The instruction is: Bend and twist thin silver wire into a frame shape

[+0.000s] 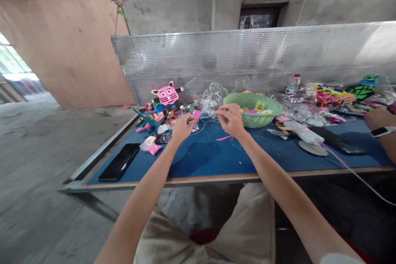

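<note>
My left hand (183, 128) is above the blue table, its thumb and fingertips pinched together. A small bright pink piece (196, 114) shows just beyond those fingertips; I cannot tell whether they grip it. To the right, my right hand (232, 120) is raised in front of a green plastic basket (261, 121), its fingers bent and closed toward the thumb. What lies between them is too small to make out. A thin pale wire (206, 122) curves in the gap between both hands. Below it, a pink strip (223, 138) lies on the table.
A black phone (120, 161) lies at the left corner. Behind my left hand stand a pink cat-face figure (167, 94) and crumpled clear plastic (213, 97). A perforated metal panel (192, 55) closes the back. At right are a white device (305, 133) and another person's hand (379, 119).
</note>
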### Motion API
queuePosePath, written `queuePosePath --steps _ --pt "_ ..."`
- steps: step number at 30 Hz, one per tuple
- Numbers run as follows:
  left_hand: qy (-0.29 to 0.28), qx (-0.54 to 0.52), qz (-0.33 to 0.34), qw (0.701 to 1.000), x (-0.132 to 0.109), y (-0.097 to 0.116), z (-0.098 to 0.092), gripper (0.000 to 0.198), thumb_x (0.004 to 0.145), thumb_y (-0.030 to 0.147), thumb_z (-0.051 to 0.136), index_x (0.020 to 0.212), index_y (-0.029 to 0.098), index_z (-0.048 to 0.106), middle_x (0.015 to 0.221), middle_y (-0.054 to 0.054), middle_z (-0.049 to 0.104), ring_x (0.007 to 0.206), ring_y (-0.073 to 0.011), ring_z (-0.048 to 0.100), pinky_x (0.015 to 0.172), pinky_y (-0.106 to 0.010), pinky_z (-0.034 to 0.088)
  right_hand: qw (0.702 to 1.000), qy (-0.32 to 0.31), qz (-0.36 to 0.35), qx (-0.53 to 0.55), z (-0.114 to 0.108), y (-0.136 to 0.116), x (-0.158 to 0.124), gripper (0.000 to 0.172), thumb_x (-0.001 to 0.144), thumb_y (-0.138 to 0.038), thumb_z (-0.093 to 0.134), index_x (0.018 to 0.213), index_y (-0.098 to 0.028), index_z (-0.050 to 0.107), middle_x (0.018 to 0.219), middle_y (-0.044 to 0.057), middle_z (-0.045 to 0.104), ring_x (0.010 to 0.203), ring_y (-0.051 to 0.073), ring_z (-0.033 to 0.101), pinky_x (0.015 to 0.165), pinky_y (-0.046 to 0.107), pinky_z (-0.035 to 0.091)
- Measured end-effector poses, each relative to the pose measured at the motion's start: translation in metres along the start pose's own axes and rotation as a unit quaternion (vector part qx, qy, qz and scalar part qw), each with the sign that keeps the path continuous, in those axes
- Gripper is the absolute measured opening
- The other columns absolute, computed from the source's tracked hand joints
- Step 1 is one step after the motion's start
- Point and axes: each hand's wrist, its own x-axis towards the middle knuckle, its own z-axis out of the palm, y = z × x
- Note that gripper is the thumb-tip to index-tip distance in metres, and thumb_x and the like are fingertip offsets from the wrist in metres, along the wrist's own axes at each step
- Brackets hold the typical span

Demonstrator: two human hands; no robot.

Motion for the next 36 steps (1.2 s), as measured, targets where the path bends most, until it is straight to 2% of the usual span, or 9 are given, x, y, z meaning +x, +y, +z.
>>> queuePosePath --steps 3,7,14,22,26,30,36 --pt "-0.02 0.007 -0.011 1.0 0.001 -0.003 0.002 0.006 0.088 0.028 0.062 0.086 0.025 0.066 0.089 0.0 0.075 0.08 -0.0206 0.068 0.07 -0.029 0.046 0.981 -0.157 -0.11 -0.025 0.016 -0.013 -0.005 0.023 0.096 -0.022 0.053 0.099 -0.029 0.074 0.105 0.005 0.067 0.104 0.024 0.051 0.093 0.042 0.031" --pt "-0.041 0.007 -0.026 0.999 0.0 -0.005 0.004 0.004 0.087 0.025 0.063 0.088 0.025 0.067 0.093 0.0 0.076 0.087 -0.0223 0.07 0.071 -0.03 0.047 0.958 -0.229 -0.158 -0.062 0.03 -0.024 -0.01 0.019 0.097 -0.027 0.054 0.101 -0.027 0.073 0.105 0.006 0.069 0.104 0.024 0.049 0.093 0.043 0.025" --pt "-0.06 0.006 -0.017 0.998 -0.001 -0.001 0.003 0.005 0.086 0.024 0.064 0.086 0.027 0.068 0.092 0.0 0.077 0.088 -0.0231 0.071 0.074 -0.032 0.049 0.951 -0.256 -0.169 -0.04 0.029 -0.024 -0.01 0.025 0.096 -0.018 0.052 0.11 -0.025 0.071 0.104 0.007 0.071 0.1 0.023 0.051 0.087 0.039 0.026" --pt "-0.113 0.012 -0.027 0.993 -0.002 -0.001 0.006 0.006 0.082 0.023 0.066 0.084 0.027 0.069 0.087 0.0 0.076 0.083 -0.022 0.07 0.071 -0.03 0.049 0.933 -0.298 -0.2 -0.035 0.035 -0.019 -0.01 0.017 0.095 -0.031 0.059 0.103 -0.026 0.074 0.097 0.004 0.07 0.09 0.02 0.05 0.08 0.035 0.027" --pt "-0.131 0.011 -0.02 0.991 -0.002 -0.002 0.006 0.008 0.082 0.021 0.064 0.085 0.027 0.069 0.088 0.0 0.076 0.083 -0.0221 0.07 0.07 -0.03 0.049 0.933 -0.304 -0.189 -0.021 0.035 -0.024 -0.013 0.02 0.095 -0.027 0.057 0.105 -0.028 0.075 0.103 0.006 0.067 0.093 0.021 0.048 0.08 0.036 0.025" --pt "-0.145 0.014 -0.006 0.989 -0.002 -0.002 0.006 0.011 0.082 0.018 0.062 0.085 0.026 0.068 0.087 0.0 0.076 0.083 -0.0218 0.07 0.071 -0.03 0.048 0.933 -0.317 -0.171 -0.002 0.034 -0.027 -0.014 0.017 0.093 -0.026 0.057 0.097 -0.024 0.073 0.103 0.007 0.067 0.095 0.023 0.048 0.081 0.037 0.026" --pt "-0.15 -0.06 -0.003 0.987 0.0 -0.005 0.009 0.012 0.081 0.015 0.061 0.085 0.022 0.069 0.089 -0.001 0.075 0.086 -0.0193 0.07 0.073 -0.026 0.051 0.924 -0.341 -0.157 0.074 0.035 -0.021 -0.014 0.014 0.093 -0.022 0.056 0.095 -0.018 0.069 0.098 0.009 0.069 0.093 0.022 0.053 0.082 0.035 0.035"
